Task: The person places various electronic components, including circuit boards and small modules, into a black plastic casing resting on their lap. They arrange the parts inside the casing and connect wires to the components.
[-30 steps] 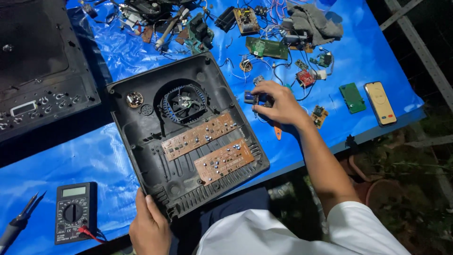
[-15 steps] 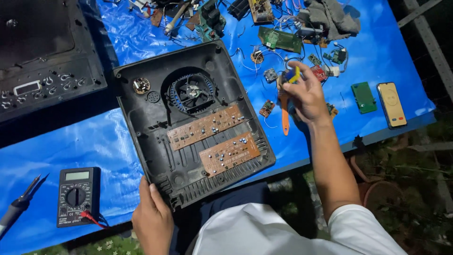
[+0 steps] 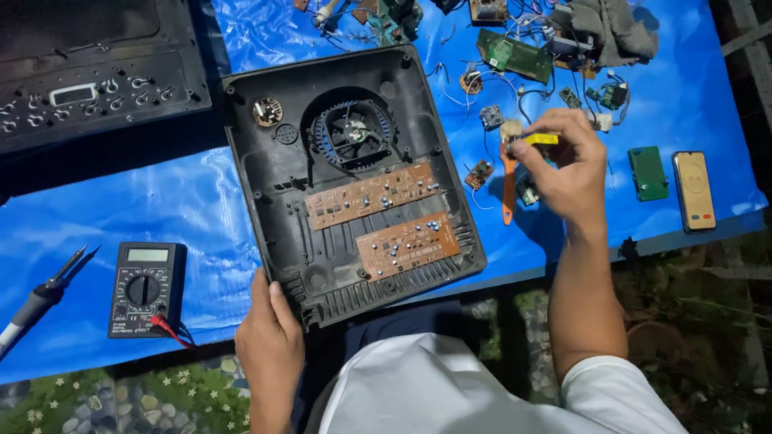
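Your right hand (image 3: 569,169) is closed around a small paintbrush with an orange handle and a yellow ferrule (image 3: 515,165), bristles up at the far end, the handle hanging towards you over the blue plastic sheet (image 3: 185,201). Your left hand (image 3: 269,345) clamps the near left corner of the open black plastic appliance shell (image 3: 273,181), thumb on its rim. That shell lies in the middle of the sheet and holds one round black cooling fan (image 3: 352,133) at the far side and two brown circuit boards (image 3: 371,194), one nearer you than the other. Left of it lie one black digital multimeter (image 3: 145,289) and one soldering iron (image 3: 40,297). Right of the brush sit one green circuit board (image 3: 647,173) and one phone (image 3: 694,191).
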